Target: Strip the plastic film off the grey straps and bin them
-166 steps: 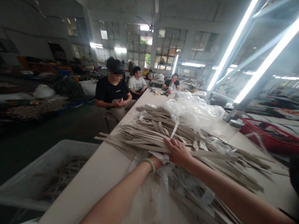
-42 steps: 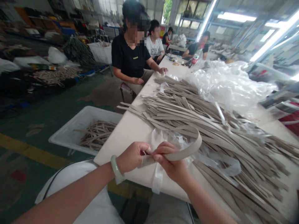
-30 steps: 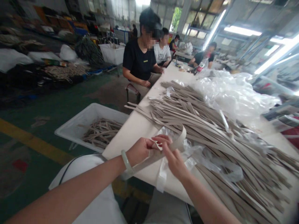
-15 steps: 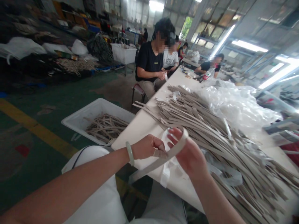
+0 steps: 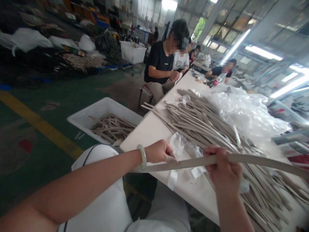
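Note:
A long, flat grey-beige strap (image 5: 193,163) stretches between my two hands above the near table edge. My left hand (image 5: 160,152), with a pale bangle (image 5: 143,157) on its wrist, pinches the strap with thumb and fingers closed. Farther right, my right hand (image 5: 224,170) grips the same strap, which runs on past it toward the right edge of the view. Beneath lies clear plastic wrapping (image 5: 180,143) on the table. A big pile of similar straps (image 5: 205,122) spreads just beyond my hands.
The white table (image 5: 142,137) runs away from me, with a heap of clear plastic bags (image 5: 246,109) at its far right. On the floor at left stands a white bin (image 5: 82,120) holding straps. A co-worker in a black shirt (image 5: 156,61) sits along the table's left side.
My right hand has moved right and closed around the strap, which was looped over its open fingers. The strap is now drawn out nearly straight. My left hand keeps its pinch.

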The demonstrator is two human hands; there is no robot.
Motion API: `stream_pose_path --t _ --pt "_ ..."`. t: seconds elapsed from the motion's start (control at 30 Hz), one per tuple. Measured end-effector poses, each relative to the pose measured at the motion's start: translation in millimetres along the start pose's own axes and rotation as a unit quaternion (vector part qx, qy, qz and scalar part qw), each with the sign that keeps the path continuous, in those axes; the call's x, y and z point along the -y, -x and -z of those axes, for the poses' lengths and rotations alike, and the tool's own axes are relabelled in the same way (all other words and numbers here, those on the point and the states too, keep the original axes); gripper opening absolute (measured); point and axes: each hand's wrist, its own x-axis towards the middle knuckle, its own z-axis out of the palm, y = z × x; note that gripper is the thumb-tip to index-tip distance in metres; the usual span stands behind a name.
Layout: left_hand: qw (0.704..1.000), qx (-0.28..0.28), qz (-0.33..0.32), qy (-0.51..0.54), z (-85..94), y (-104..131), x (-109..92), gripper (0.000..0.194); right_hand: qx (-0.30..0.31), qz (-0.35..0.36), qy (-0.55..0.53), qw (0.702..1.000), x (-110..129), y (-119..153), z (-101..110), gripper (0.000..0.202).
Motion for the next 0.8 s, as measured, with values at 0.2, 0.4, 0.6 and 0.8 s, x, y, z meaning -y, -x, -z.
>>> stream_pose_path --t 0.2,0.4,0.6,0.8 --pt "1.0 0.004 0.023 0.005 -7.2 -7.0 7.4 0.034 0.075 0.014 0.071 0.995 -14.6 19.6 -11.1 0.021" --pt "0.999 -0.003 0.04 -0.02 -6.1 -11.3 16.0 0.031 -0.127 0.117 0.113 0.979 17.6 9.6 4.5 0.034" --pt "0.998 -0.009 0.047 -0.046 -11.1 -16.7 18.1 0.028 -0.059 -0.025 0.051 0.997 -6.0 27.2 -14.1 0.037" --pt "0.999 0.042 0.02 0.028 -10.7 -15.0 11.6 0.031 -0.14 -0.082 -0.091 0.983 8.4 -7.5 19.4 0.033"
